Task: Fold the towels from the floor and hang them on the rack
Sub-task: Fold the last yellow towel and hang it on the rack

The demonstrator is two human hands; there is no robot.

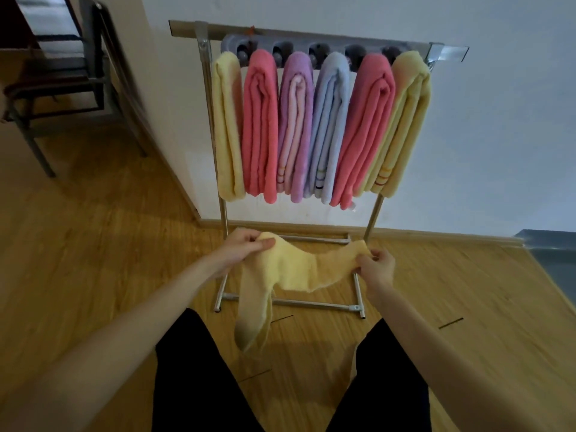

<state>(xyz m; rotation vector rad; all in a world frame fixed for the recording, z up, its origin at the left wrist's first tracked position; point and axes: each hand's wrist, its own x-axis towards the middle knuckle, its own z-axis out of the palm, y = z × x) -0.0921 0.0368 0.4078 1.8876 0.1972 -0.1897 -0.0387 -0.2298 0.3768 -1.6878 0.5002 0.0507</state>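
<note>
A yellow towel [290,269] hangs in the air between my hands, in front of the rack's base. My left hand [246,247] pinches its left top corner. My right hand [375,265] pinches the right top corner. The towel sags in the middle, and a long fold droops from the left side down to about knee height. The metal rack [205,45] stands against the white wall. Several folded towels hang on it side by side: yellow [227,126], pink [260,126], purple [296,120], light blue [327,120], pink [364,126] and yellow [402,126].
A dark metal chair [78,73] stands at the back left by the wall corner. The floor [93,244] is wood laminate. A grey object [554,254] lies at the right edge. My legs in black trousers [199,385] fill the lower middle.
</note>
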